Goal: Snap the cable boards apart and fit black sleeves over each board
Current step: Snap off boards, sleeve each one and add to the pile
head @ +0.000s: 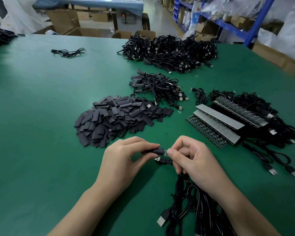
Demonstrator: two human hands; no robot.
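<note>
A light, pliable sleeve (156, 150) was pinched by the left hand (124, 160) and a stiff, probably brittle board (165, 152), best held edgewise, by the right hand (194, 160).

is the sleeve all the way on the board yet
Partway on. The left hand pinches the sleeve, and a bare stretch of board shows between it and the right hand.

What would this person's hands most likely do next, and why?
Probably the left hand slides the black sleeve further over the small board pinched by the right hand: part of the board shows bare beyond the sleeve.
</note>
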